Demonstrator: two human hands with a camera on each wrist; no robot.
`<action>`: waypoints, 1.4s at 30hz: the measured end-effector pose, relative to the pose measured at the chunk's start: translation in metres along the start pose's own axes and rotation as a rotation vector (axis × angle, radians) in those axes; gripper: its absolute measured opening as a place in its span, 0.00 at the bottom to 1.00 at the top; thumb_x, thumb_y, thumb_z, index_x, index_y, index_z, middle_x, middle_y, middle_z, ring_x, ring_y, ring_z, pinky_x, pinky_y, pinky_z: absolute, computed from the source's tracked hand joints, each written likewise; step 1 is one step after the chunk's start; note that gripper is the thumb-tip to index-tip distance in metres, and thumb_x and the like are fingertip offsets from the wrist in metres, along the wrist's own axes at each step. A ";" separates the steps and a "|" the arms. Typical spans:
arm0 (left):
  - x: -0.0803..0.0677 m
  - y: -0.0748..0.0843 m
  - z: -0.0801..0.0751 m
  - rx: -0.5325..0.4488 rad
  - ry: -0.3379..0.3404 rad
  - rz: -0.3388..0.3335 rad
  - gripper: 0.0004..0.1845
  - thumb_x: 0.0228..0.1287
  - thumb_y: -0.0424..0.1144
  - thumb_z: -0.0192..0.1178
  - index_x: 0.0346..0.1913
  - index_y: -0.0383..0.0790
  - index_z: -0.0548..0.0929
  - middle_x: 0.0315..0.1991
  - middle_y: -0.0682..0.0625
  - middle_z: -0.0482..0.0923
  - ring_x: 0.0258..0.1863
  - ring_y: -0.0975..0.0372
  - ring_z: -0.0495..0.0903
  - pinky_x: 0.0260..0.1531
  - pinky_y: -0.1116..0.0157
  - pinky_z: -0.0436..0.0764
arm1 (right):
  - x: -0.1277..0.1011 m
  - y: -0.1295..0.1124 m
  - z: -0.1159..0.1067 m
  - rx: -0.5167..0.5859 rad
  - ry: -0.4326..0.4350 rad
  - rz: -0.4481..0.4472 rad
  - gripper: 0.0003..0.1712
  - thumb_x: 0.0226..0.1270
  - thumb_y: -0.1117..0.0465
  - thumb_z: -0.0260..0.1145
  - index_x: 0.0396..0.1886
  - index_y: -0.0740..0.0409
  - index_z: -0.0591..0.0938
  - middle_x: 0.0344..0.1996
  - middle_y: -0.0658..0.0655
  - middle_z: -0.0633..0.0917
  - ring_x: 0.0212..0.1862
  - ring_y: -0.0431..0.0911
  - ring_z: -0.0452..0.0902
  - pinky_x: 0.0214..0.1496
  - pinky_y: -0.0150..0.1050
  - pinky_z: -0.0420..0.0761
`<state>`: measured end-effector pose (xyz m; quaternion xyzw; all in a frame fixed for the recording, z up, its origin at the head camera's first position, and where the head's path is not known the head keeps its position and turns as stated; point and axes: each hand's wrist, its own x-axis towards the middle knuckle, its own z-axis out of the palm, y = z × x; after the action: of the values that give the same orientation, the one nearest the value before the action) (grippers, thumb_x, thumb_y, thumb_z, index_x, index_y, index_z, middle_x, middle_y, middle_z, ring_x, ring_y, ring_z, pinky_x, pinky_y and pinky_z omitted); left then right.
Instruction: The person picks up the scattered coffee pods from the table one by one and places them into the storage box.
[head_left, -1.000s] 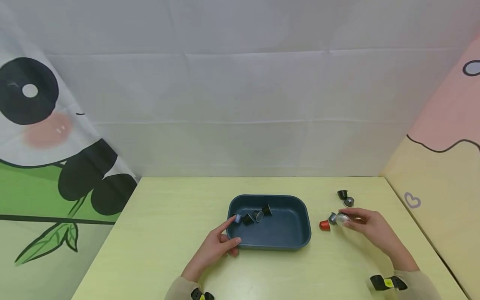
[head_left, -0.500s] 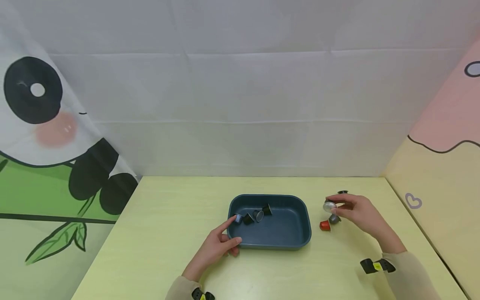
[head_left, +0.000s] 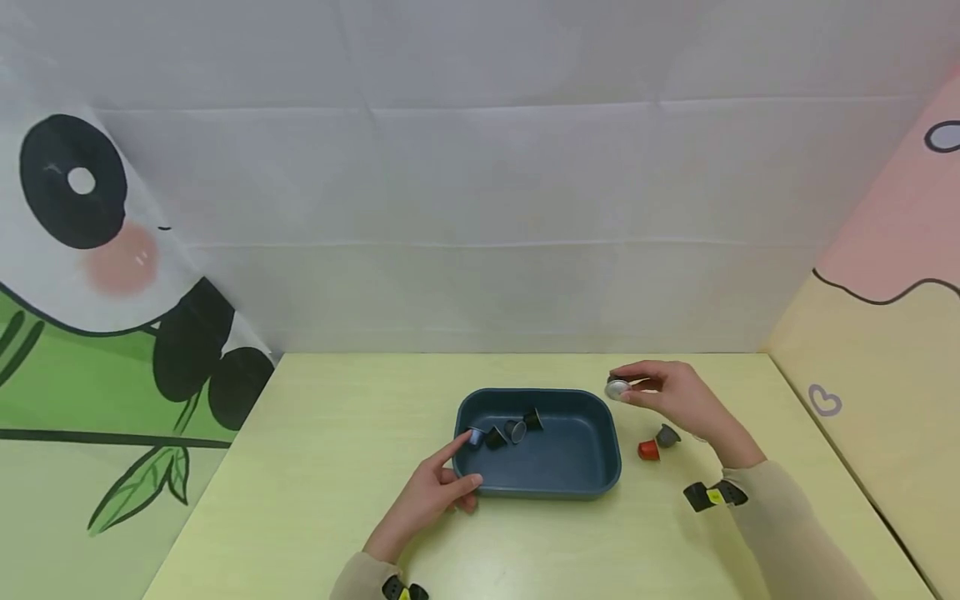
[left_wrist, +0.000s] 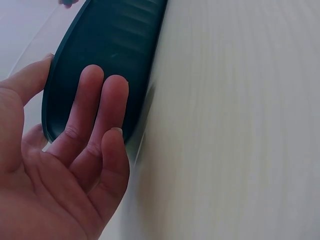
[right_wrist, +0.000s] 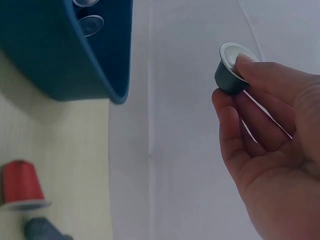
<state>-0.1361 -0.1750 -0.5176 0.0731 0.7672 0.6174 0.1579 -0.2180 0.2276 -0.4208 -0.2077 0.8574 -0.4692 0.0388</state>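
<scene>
In the head view my left hand [head_left: 438, 492] holds the near left corner of a dark blue tray [head_left: 540, 492]. Its index finger is at the left rim and its thumb over the front rim; in the left wrist view the other fingers lie against the tray's outer wall [left_wrist: 117, 40]. Beyond the tray's far right corner, my right hand [head_left: 675, 400] pinches a coffee capsule [right_wrist: 230, 77] between thumb and fingers. It has a silver lid and a dark body, and is raised off the table. Several blue, grey and black capsules [head_left: 516, 431] lie at the tray's left side.
Right of the tray, a red capsule [head_left: 648, 450] and a dark grey capsule [head_left: 668, 436] lie on the pale table [head_left: 555, 558]. My right hand and forearm cover the tabletop behind them. A white cloth wall [head_left: 480, 292] rises at the table's back edge.
My right hand has lifted the silver-lidded capsule away from the loose capsules and carried it left and back, toward the tray's far right corner. The left hand and tray stay put.
</scene>
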 end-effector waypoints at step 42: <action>-0.002 0.001 0.001 -0.009 0.004 0.018 0.40 0.67 0.42 0.67 0.78 0.48 0.60 0.25 0.40 0.84 0.27 0.50 0.87 0.23 0.66 0.74 | 0.076 0.021 0.073 0.549 -0.004 -0.040 0.27 0.64 0.65 0.72 0.61 0.69 0.79 0.56 0.59 0.83 0.53 0.45 0.82 0.54 0.37 0.79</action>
<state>-0.1337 -0.1750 -0.5163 0.0782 0.7639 0.6225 0.1511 -0.2750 0.1502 -0.4693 -0.2073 0.6937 -0.6844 0.0859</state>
